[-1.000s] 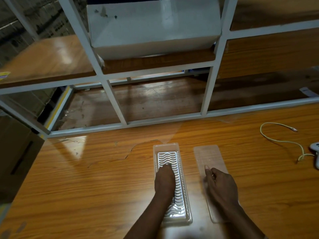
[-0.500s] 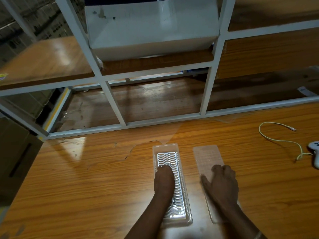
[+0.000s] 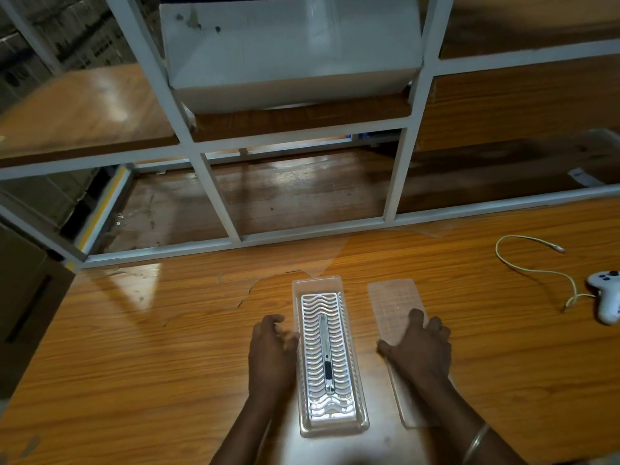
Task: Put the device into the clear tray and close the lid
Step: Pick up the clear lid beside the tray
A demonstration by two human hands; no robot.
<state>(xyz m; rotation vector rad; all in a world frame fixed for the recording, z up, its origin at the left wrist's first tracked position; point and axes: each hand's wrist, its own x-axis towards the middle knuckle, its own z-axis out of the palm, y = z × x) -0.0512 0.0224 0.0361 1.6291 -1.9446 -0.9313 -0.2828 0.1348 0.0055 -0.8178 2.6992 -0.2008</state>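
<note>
A long clear tray lies lengthwise on the wooden table in front of me. Inside it sits a white ribbed device with a slim silver strip down its middle. The flat clear lid lies on the table just right of the tray, apart from it. My left hand rests against the tray's left wall, fingers loosely curled, holding nothing. My right hand lies palm down on the lid's middle, fingers spread over it.
A white metal shelf frame rises along the table's far edge, with a white box on its upper board. A yellow cable and a white game controller lie at the right. A cardboard box stands at the left.
My left hand has come off the device and moved to the tray's left side, uncovering the device. My right hand has settled flat onto the lid.
</note>
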